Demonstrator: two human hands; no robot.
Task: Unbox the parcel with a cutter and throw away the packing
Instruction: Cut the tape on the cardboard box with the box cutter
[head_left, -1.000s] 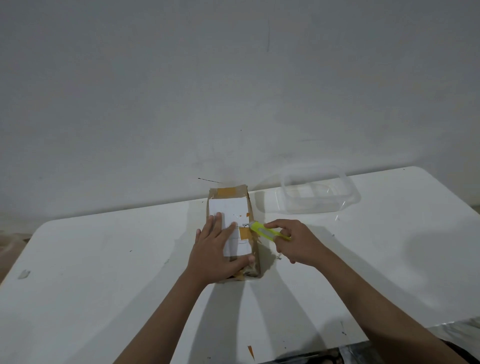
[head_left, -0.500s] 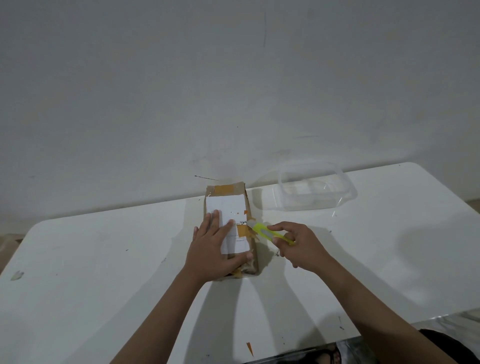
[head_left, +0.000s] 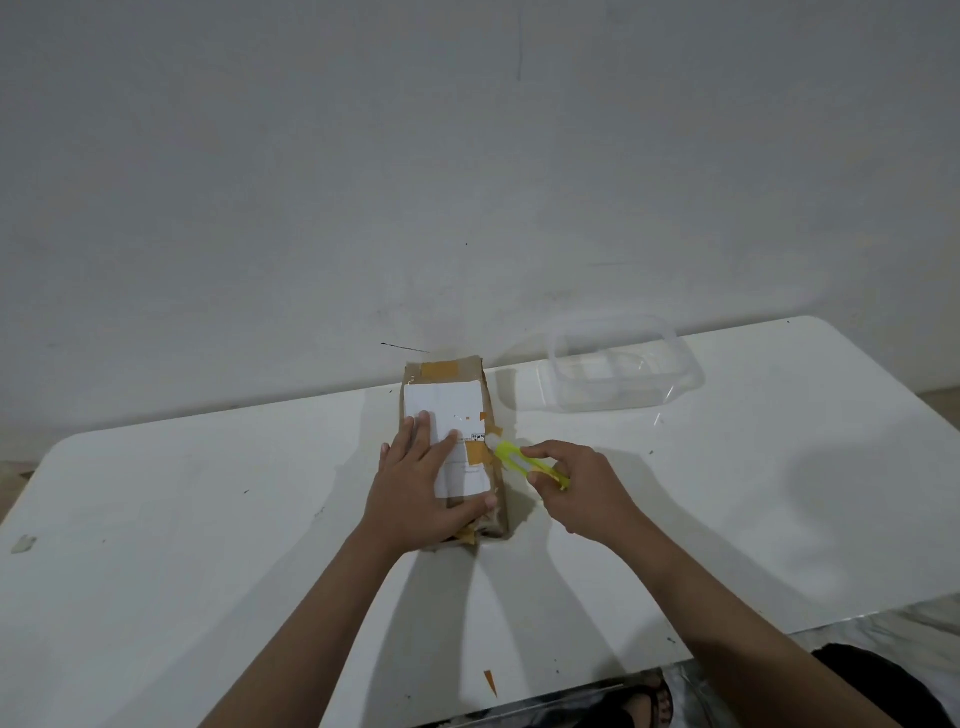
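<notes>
A brown cardboard parcel (head_left: 445, 387) with a white label and orange tape lies lengthwise in the middle of the white table (head_left: 182, 519). My left hand (head_left: 423, 493) presses flat on the parcel's near half, fingers spread, thumb along its right edge. My right hand (head_left: 582, 488) pinches a yellow-green cutter (head_left: 517, 457), whose tip touches the parcel's right edge beside the orange tape.
A clear plastic container (head_left: 621, 366) stands at the back right of the table, near the wall. A small orange tape scrap (head_left: 489, 682) lies by the front edge. A small grey scrap (head_left: 23, 544) sits at the far left.
My right hand with the cutter has drawn slightly back toward me along the parcel's right edge. My left hand stays pressed on the parcel.
</notes>
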